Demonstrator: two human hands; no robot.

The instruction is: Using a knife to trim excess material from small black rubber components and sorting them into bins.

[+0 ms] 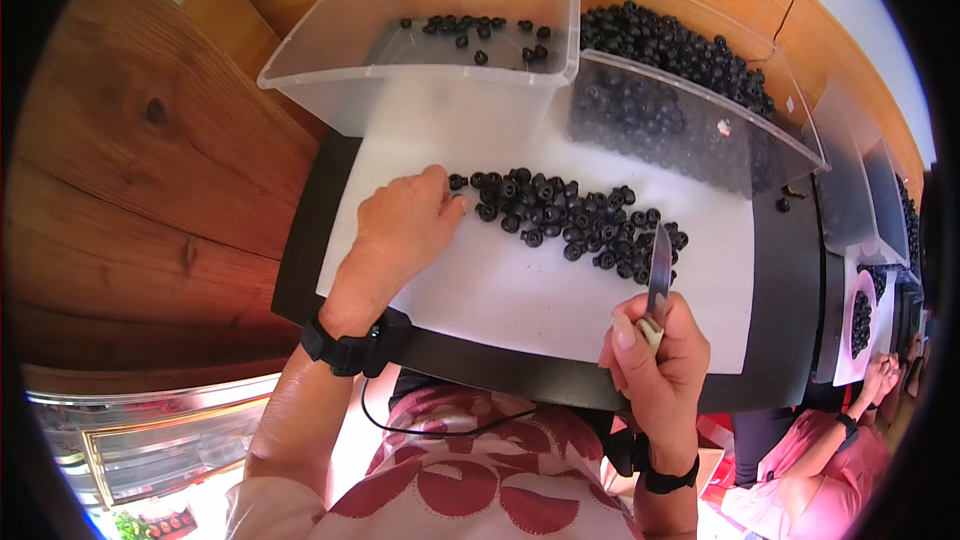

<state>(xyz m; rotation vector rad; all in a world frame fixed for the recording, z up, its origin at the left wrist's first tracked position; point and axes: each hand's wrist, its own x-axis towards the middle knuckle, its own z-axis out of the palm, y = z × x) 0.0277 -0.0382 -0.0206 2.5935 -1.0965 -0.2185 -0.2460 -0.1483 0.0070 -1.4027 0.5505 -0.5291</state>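
My left hand [400,220] is closed at the left end of a loose pile of small round black parts [555,205], each with a short collar. One black part [457,182] shows right at its thumb and fingertips. My right hand [662,365] grips the pale handle of a small knife [660,270]. The blade points up and away from me, over the pile's right end. Beneath the pile lies a white sheet [470,285] on a dark table.
Behind the sheet stand a clear bin [350,90] with a few black parts and another clear bin [690,90] heaped with them. A wooden panel [150,170] rises at left. To the right, a co-worker's hand [880,377] is beside a pink plate [850,330] of parts.
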